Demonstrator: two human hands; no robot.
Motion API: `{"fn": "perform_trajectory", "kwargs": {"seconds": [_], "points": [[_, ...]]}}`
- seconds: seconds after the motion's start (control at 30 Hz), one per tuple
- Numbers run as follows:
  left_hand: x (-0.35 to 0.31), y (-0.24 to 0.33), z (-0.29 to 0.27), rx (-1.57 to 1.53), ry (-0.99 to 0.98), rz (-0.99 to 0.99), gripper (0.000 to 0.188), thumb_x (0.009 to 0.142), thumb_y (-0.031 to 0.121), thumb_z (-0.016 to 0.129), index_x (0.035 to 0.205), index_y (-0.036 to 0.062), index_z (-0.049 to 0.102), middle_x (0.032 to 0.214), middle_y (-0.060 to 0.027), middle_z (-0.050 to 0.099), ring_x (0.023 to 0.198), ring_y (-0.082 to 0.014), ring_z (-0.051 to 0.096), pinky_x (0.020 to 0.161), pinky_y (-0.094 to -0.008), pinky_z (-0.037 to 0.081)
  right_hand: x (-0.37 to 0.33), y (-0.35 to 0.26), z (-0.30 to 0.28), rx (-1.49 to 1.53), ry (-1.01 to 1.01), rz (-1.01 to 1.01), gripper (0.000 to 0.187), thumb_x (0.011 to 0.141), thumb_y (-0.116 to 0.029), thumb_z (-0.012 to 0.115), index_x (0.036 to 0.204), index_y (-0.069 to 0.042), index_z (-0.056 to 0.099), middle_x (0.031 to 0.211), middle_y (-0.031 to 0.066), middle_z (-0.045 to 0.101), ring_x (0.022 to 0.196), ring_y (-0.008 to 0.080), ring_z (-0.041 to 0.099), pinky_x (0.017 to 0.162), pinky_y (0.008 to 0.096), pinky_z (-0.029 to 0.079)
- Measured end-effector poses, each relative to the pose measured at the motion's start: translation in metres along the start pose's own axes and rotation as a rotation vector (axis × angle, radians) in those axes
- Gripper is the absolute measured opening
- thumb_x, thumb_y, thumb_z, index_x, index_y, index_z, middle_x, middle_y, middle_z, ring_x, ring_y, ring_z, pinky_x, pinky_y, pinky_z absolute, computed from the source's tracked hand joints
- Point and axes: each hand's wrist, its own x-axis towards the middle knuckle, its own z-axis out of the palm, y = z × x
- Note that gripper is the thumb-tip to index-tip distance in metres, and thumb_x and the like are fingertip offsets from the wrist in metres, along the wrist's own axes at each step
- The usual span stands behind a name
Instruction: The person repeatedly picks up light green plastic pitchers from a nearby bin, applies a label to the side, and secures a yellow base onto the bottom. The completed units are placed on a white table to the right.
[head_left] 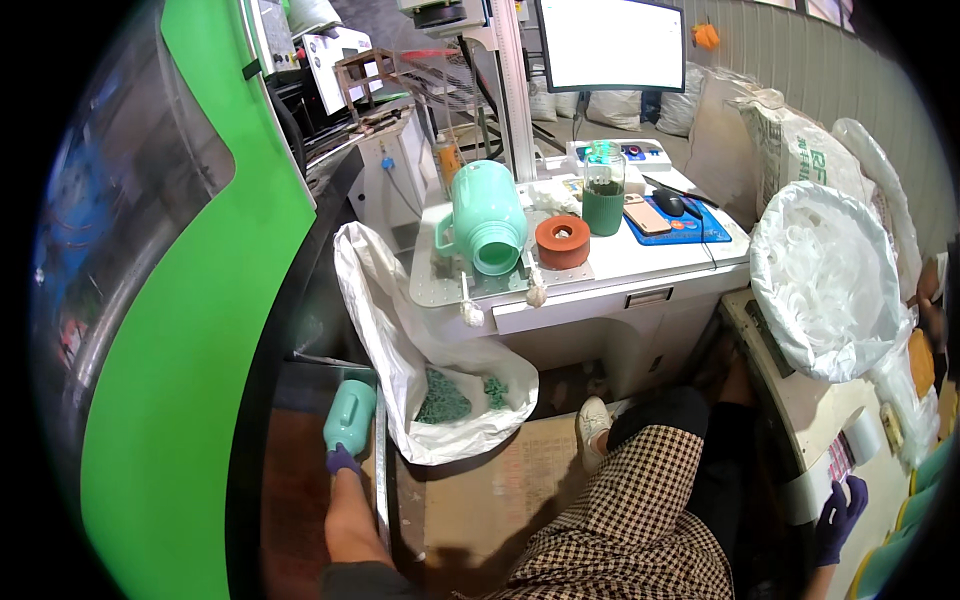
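Note:
My left hand [342, 461], in a purple glove, grips the near end of a mint-green plastic jug [350, 415] with a side handle. That jug lies in a metal-edged bin or chute [310, 480] at the lower left. At the far right, my purple-gloved right hand [840, 520] has its fingertips at the near edge of a label strip with pink print [838, 462], seemingly pinching it. A white roll [864, 436] sits beside the strip. On the white worktable, another mint-green jug [488, 212] lies on its side, its open mouth toward me.
A white sack [385, 350] with green scraps stands between bin and table. The table [620, 297] bears a red-brown ring [562, 242], green bottle [603, 195], phone [648, 214] and mouse [668, 202]. A bag of clear rings [825, 285] stands right; a green machine panel [190, 300] rises left.

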Motion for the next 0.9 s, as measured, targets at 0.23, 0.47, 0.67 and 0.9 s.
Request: {"fn": "perform_trajectory", "kwargs": {"seconds": [0.23,0.47,0.67,0.9], "points": [[-0.017,-0.028,-0.148,-0.22,-0.226,0.743,0.026,0.095,0.013,0.061,0.116,0.0002,0.069,0.111,-0.0242,0.07,0.099,-0.0369,0.069,0.088,-0.0424,0.054,0.059,-0.059,0.037,0.242,0.081,-0.178,0.031,0.081,0.005,0.073,0.109,-0.009,0.068,0.114,0.0156,0.063,0.108,0.0389,0.062,0.094,0.0513,0.051],[-0.14,-0.019,-0.18,0.136,0.019,0.968,0.078,0.06,0.025,0.091,0.129,0.0084,0.06,0.138,-0.0157,0.059,0.127,-0.04,0.055,0.108,-0.048,0.045,0.126,-0.153,0.019,0.54,0.053,-0.346,0.036,0.078,-0.005,0.079,0.111,-0.011,0.065,0.098,0.0123,0.062,0.091,0.0357,0.061,0.079,0.0485,0.049],[-0.152,0.034,-0.131,-0.013,0.203,0.941,0.069,0.06,0.027,0.092,0.122,0.0125,0.065,0.125,-0.0122,0.066,0.119,-0.0352,0.06,0.101,-0.0467,0.048,0.111,-0.188,0.032,0.779,-0.039,-0.399,0.042,0.073,-0.007,0.082,0.11,-0.019,0.067,0.098,0.0073,0.062,0.081,0.0295,0.063,0.067,0.0444,0.05],[-0.305,0.215,-0.218,0.013,0.014,1.637,0.106,0.061,0.042,0.095,0.146,-0.0009,0.048,0.117,-0.0127,0.07,0.102,-0.0348,0.065,0.093,-0.0473,0.046,0.085,-0.226,0.046,0.819,0.018,-0.166,0.039,0.073,0.0,0.08,0.107,-0.014,0.069,0.103,0.0084,0.064,0.085,0.0301,0.063,0.074,0.0411,0.052]]}}
